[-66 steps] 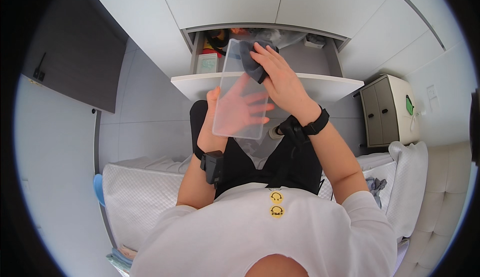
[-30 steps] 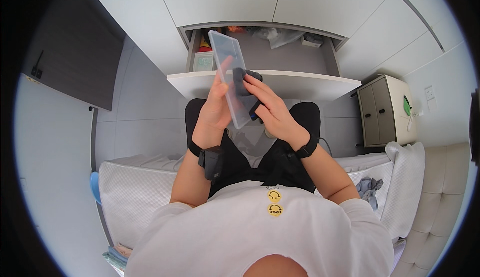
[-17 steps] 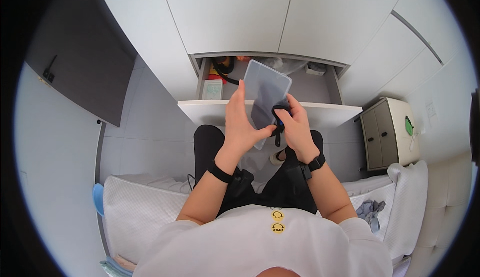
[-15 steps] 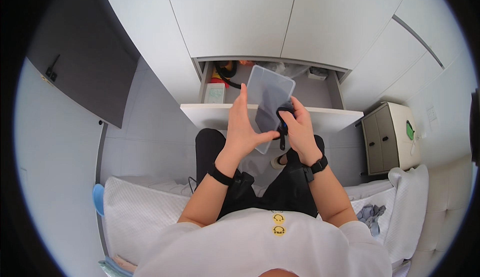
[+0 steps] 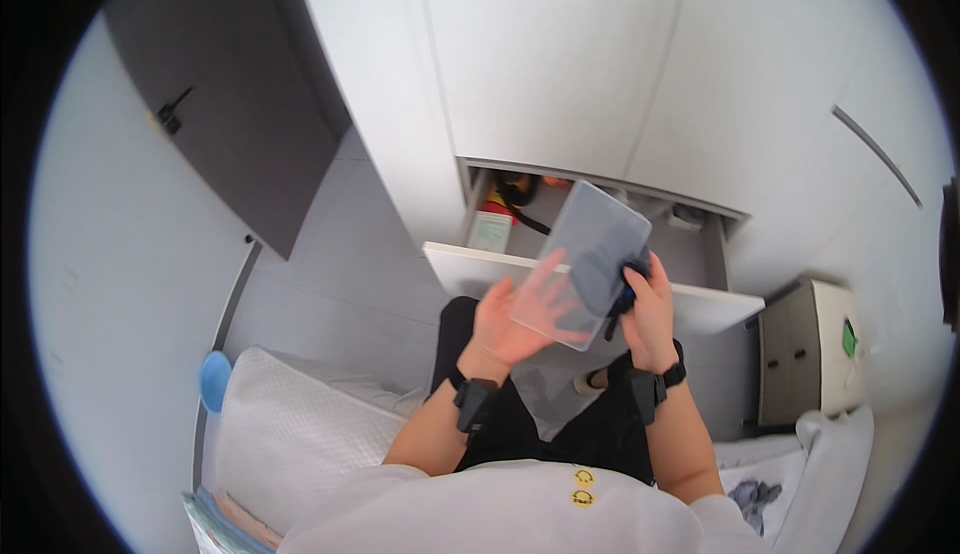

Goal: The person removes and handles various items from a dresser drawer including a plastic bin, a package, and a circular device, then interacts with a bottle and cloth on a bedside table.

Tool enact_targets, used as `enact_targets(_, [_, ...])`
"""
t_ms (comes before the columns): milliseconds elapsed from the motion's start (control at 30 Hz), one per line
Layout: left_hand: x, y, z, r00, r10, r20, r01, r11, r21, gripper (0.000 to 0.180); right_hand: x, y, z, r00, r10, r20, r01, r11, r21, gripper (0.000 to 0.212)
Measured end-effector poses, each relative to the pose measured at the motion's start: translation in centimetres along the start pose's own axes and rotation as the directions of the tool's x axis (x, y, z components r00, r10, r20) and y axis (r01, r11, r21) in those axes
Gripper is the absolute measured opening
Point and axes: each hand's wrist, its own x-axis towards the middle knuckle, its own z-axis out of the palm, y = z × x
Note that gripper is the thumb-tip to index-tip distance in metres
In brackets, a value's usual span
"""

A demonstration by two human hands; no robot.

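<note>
A clear, rectangular plastic case [image 5: 597,236] is held tilted above the front of an open drawer. My right hand [image 5: 650,316] grips its right edge, together with a dark, strap-like item [image 5: 626,292] with a bit of blue; its exact kind is unclear. My left hand [image 5: 512,322] is open at the lower left of the case. Its spread fingers show through the see-through plastic, and whether they press against it I cannot tell.
The drawer [image 5: 590,272] holds a black hose-like item [image 5: 522,204], a pale box [image 5: 490,232] and other things. A white wardrobe [image 5: 545,64] rises behind it. Right stands a nightstand [image 5: 800,354]; left, a dark door [image 5: 225,84]. A white bed [image 5: 300,414] is close to me.
My left hand has turned and spread its fingers behind the case; earlier its thumb reached the dark item. My right hand keeps its grip. The whole view has shifted and tilted.
</note>
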Motion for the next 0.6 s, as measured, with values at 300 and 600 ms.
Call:
enact_targets(300, [0.3, -1.0, 0.3, 0.991, -0.073, 0.111, 0.076, 0.997, -0.027, 0.103, -0.3, 1.6, 1.7, 0.973, -0.184, -0.137, 0.164, 0.976, -0.145, 0.048])
enact_targets(600, [0.9, -2.4, 0.3, 0.997, -0.029, 0.068, 0.037, 0.992, -0.12, 0.103, -0.7, 1.7, 1.9, 0.954, -0.213, -0.21, 0.192, 0.974, -0.116, 0.054])
